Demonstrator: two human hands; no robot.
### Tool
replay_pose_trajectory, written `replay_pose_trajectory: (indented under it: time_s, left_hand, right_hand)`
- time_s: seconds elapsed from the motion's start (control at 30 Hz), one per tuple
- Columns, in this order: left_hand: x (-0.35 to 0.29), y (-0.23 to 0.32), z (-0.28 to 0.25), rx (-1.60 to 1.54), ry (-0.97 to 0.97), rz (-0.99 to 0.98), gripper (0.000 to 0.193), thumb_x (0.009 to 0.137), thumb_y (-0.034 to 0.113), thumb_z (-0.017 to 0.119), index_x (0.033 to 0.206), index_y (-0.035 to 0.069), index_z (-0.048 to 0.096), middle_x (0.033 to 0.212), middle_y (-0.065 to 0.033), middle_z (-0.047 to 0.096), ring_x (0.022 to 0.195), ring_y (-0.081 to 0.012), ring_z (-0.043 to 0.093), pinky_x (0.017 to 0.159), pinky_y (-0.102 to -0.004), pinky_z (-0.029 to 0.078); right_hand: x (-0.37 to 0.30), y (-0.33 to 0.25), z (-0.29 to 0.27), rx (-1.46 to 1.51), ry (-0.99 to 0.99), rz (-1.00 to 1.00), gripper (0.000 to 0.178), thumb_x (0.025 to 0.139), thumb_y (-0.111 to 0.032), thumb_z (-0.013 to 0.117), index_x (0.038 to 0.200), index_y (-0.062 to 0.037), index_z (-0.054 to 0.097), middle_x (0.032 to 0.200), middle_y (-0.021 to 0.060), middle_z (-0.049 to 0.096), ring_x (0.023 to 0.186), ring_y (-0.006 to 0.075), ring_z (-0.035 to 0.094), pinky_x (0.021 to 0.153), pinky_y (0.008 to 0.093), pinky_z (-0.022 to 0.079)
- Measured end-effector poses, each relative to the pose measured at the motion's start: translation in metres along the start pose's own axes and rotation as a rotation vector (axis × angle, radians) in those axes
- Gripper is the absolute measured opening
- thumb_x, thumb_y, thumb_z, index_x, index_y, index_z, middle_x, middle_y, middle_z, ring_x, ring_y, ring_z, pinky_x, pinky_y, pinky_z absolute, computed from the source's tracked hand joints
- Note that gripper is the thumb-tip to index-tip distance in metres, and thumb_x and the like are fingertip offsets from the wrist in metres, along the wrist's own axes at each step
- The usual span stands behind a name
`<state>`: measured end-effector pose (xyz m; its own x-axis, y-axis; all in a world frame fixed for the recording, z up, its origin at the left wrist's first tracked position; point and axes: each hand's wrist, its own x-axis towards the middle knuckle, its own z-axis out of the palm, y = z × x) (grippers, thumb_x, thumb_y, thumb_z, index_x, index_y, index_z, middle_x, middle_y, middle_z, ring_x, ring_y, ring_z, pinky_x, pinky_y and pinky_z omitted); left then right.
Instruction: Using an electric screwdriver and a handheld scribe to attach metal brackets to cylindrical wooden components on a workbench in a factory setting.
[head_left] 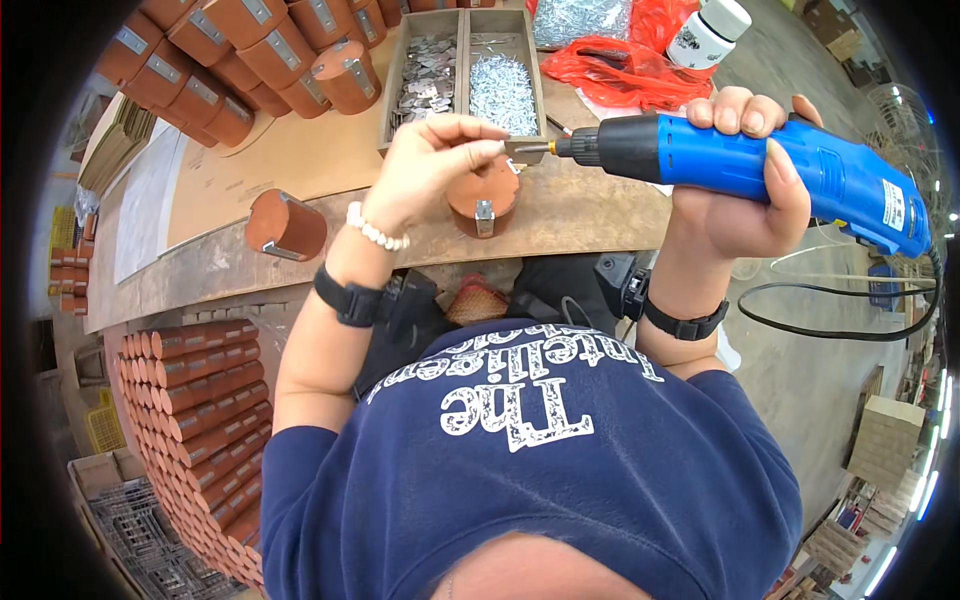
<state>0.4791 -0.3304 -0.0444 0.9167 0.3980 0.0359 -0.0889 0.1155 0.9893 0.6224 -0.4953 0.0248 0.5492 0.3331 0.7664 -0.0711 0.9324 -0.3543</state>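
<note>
Right hand (745,170): closed around the body of the blue electric screwdriver (750,155), fingers over the top, thumb along the near side. The tool lies roughly level, its black nose and bit (540,148) directed toward the left hand (430,165).

Left hand: thumb and forefinger drawn nearly together at the end of the bit, the other fingers curled. Cannot tell whether a small part is held between the fingertips (too small to resolve), nor whether they touch the bit.

Work in hand: a red-brown cylinder (484,208) near the front edge of the table (600,215), just below the left fingertips and the bit; a metal clip (485,210) sits on the side facing the person. A second cylinder (288,225) is on the table to the left, well apart from both hands.

Behind the left hand: a two-part wooden tray (464,70), flat metal pieces (428,80) in the left compartment, screws (500,95) in the right. To the tray's right, a red plastic bag (610,80) and a white bottle (708,35).
</note>
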Motion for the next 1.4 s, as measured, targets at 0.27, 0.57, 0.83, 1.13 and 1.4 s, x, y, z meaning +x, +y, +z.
replay_pose_trajectory:
  time_s: [0.27,0.57,0.83,1.13,1.4]
  left_hand:
    - [-0.023,-0.012,0.020,-0.492,-0.048,0.015,0.013,0.079,0.007,0.055,0.089,-0.001,0.056,0.075,-0.0057,0.058,0.063,-0.0089,0.051,0.057,-0.0198,0.043]
    - [-0.028,-0.017,0.026,-0.471,-0.029,-0.072,0.012,0.081,0.011,0.053,0.087,0.001,0.056,0.073,-0.0033,0.057,0.064,-0.0086,0.052,0.059,-0.0200,0.044]
    - [-0.033,-0.015,0.038,-0.276,-0.024,-0.027,0.012,0.084,0.014,0.050,0.085,0.004,0.054,0.072,-0.0012,0.056,0.064,-0.0072,0.051,0.058,-0.0196,0.041]
    - [-0.026,-0.013,0.025,0.063,0.085,0.178,0.032,0.090,0.026,0.035,0.101,0.002,0.053,0.100,-0.0095,0.053,0.090,-0.0132,0.048,0.082,-0.0281,0.037]
    - [-0.022,-0.042,0.030,1.044,0.457,0.132,0.051,0.076,0.036,0.055,0.111,0.000,0.043,0.106,-0.0165,0.045,0.103,-0.0289,0.042,0.089,-0.0383,0.033]
  right_hand:
    - [-0.004,0.001,0.010,-0.040,-0.059,0.051,0.047,0.067,-0.014,0.046,0.112,-0.0055,0.038,0.078,0.0076,0.049,0.074,0.0201,0.045,0.069,0.0373,0.039]
    - [-0.004,-0.001,0.008,-0.020,-0.206,0.043,0.054,0.069,-0.006,0.046,0.118,-0.0046,0.025,0.079,0.0118,0.048,0.072,0.0237,0.048,0.064,0.0403,0.045]
    - [-0.002,-0.007,0.009,-0.011,-0.291,0.056,0.057,0.070,-0.005,0.048,0.120,-0.0035,0.022,0.080,0.0114,0.047,0.070,0.0231,0.048,0.062,0.0390,0.045]
    - [-0.004,-0.004,-0.001,0.018,-0.276,0.067,0.054,0.070,-0.006,0.046,0.120,-0.0040,0.024,0.082,0.0120,0.048,0.072,0.0237,0.048,0.063,0.0399,0.044]
    - [-0.003,-0.006,-0.007,-0.027,-0.238,0.033,0.052,0.071,-0.006,0.045,0.120,-0.0054,0.025,0.084,0.0125,0.049,0.073,0.0239,0.048,0.065,0.0412,0.043]
